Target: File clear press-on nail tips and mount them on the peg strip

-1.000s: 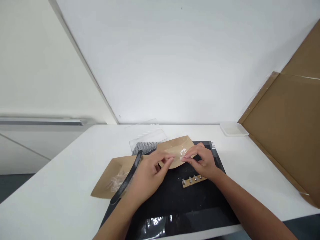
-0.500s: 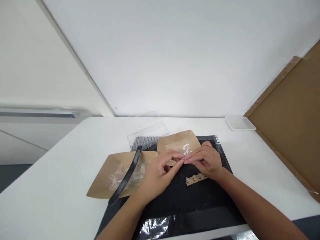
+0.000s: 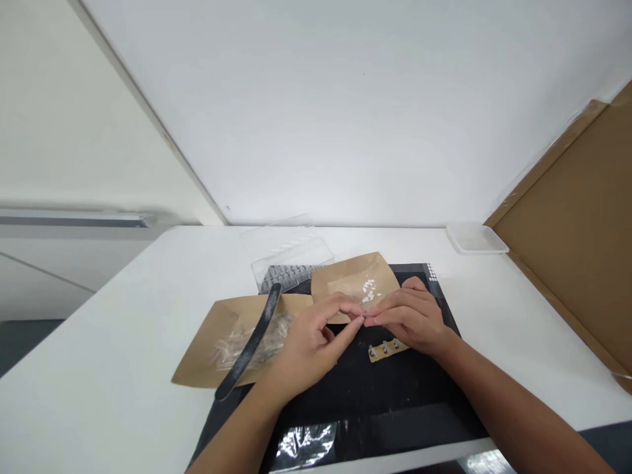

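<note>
My left hand and my right hand meet above the black mat. Thumb and fingertips of both are pinched together on a tiny pale piece, too small to name and mostly covered by the fingers. Just behind the fingertips lies a brown paper tray with small white pieces in it. Below my right hand rests a tan strip carrying several small metal-and-clear posts; its right end is hidden by that hand.
Left of my left hand, a dark curved nail file lies across another brown paper tray of clear plastic pieces. Clear plastic sheets lie behind. At the back right stand a shallow clear container and a large cardboard panel.
Both hands keep their pinch, with only slight finger movement; the right fingers sit a little differently. The view has shifted slightly.
</note>
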